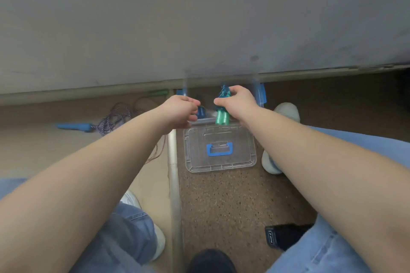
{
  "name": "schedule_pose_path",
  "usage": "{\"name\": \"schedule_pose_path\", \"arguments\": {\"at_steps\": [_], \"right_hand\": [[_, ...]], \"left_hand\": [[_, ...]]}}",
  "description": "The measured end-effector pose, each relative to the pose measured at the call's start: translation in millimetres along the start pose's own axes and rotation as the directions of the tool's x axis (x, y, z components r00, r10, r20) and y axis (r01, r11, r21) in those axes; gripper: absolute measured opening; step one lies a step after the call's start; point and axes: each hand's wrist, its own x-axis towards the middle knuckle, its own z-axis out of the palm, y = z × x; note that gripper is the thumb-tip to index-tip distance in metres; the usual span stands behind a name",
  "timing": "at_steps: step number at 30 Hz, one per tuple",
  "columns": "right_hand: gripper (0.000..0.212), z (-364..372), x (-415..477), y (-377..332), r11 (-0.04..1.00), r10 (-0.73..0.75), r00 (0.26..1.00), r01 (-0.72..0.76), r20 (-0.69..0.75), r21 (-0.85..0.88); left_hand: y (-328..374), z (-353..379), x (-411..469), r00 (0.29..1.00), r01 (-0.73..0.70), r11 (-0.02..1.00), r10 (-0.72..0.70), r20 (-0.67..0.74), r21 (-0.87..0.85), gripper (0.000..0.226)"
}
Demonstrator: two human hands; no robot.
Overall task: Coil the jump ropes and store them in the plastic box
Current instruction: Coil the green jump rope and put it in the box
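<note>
Right hand [235, 102]: fingers curled round coiled green-handled jump rope [222, 116], held over clear plastic box [261, 95] against wall. Left hand [179, 111]: fingers curled near box rim, hold unclear. Box lid [221, 162] on floor nearer; blue-handled jump rope [111, 117] loose on floor, left.

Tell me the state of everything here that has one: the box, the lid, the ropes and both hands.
Box: open, lid off, on the floor.
Lid: flat on the floor before the box, handle up.
Green-handled rope: bundled, gripped by the right hand over the box.
Blue-handled rope: loose on the floor, outside the box.
Left hand: fingers curled at the box's left edge; what it holds is unclear.
</note>
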Motion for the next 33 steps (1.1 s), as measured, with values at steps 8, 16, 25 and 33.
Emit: {"name": "schedule_pose_path", "arguments": {"at_steps": [8, 16, 25, 33], "right_hand": [[0.07, 22.1, 63.9, 9.1, 0.954, 0.236, 0.971, -0.224, -0.04, 0.199], [0.021, 74.2, 51.1, 8.6, 0.996, -0.006, 0.994, 0.017, 0.109, -0.092], [0.024, 163.0, 43.3, -15.9, 0.957, -0.179, 0.947, 0.23, 0.265, -0.177], [0.042, 224.9, 68.4, -19.2, 0.833, -0.114, 0.933, 0.277, 0.342, -0.479]], "left_hand": [[-24.9, 8.9, 60.5, 0.997, -0.006, 0.987, -0.007, -0.078, -0.159, 0.027], [-65.3, -20.1, 79.0, 0.982, 0.014, 0.975, -0.056, -0.183, -0.222, 0.031], [-118.0, -69.8, 89.9, 0.957, 0.097, 0.944, -0.176, -0.233, -0.316, 0.032], [-160.3, -105.7, 113.6, 0.913, 0.131, 0.949, -0.228, -0.339, -0.286, 0.027]]}}
